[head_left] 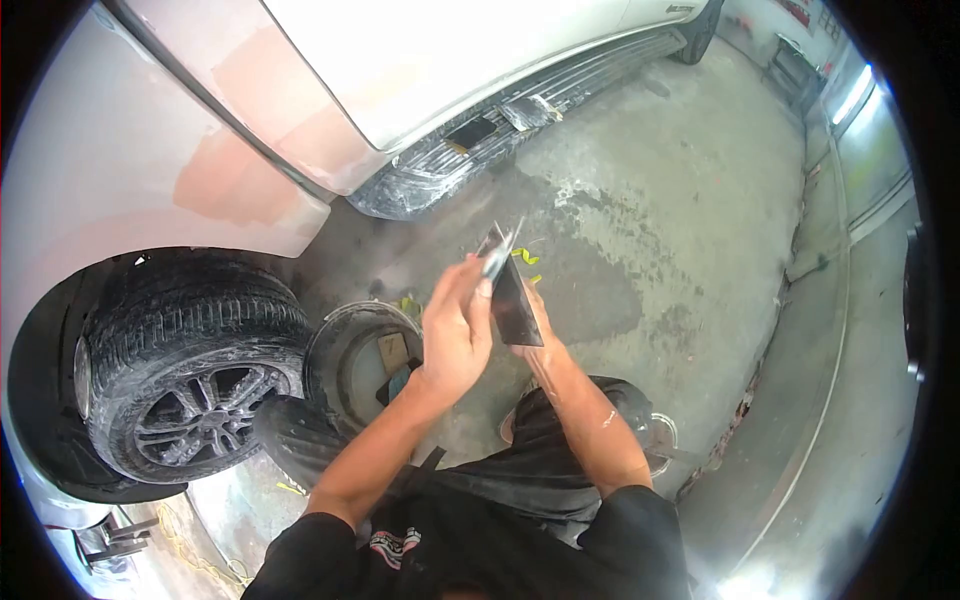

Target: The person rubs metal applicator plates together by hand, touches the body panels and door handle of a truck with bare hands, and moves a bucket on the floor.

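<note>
In front of me, both hands are raised over the wet floor. A thin, dark sheet that looks like sandpaper [516, 308] stands on edge between them. My right hand [537, 318] is closed on it from behind, with most of its fingers hidden by the sheet. My left hand [458, 325] is closed, its fingertips pinching a thin, pale-edged strip at the top of the sheet. Motion blurs those fingertips, so I cannot tell whether the strip is a folded part of the sheet or a separate piece.
A bucket [318, 372] with blocks inside stands left of my hands, beside the dusty wheel [205, 400]. The white car body [110, 150] has pinkish patches. On its running board [420, 175] lie a dark pad [472, 133] and a crumpled sheet [530, 113]. A wall [850, 330] runs along the right.
</note>
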